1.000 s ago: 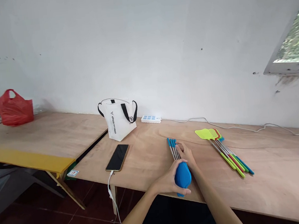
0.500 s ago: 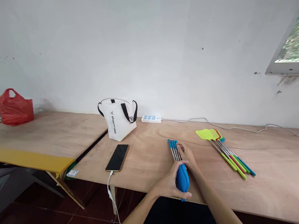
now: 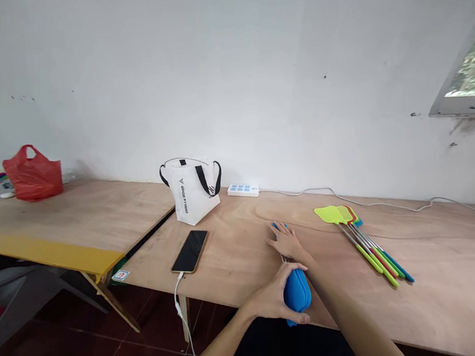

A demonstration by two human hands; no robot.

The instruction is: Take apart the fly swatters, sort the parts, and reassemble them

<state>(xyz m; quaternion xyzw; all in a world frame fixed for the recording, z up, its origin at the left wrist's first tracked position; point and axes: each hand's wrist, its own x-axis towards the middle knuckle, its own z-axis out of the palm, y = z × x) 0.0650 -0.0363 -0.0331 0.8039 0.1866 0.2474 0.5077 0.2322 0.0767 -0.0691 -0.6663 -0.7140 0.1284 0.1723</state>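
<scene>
A stack of several blue fly swatters [image 3: 297,291] lies at the table's front edge, heads toward me and handles pointing away. My left hand [image 3: 274,297] is closed around the heads, with fingers along the far side and thumb near the bottom edge. My right hand [image 3: 288,244] lies across the handles, its fingers wrapped over them and its thumb on the left side. Most of the handles and metal shafts are hidden beneath it. To the right lies a fanned group of fly swatters [image 3: 373,254] in yellow-green, red, green and blue, apart from both hands.
A phone [image 3: 190,252] on a white cable lies to the left. Behind it stand a white bag [image 3: 192,193] with black handles and a white power strip [image 3: 242,190], whose cord follows the wall. A red plastic bag [image 3: 35,175] sits on the neighbouring table.
My right hand has moved from the right side of the handles to lie over them, covering them. The left hand keeps hold of the blue heads. The view has shifted slightly left.
</scene>
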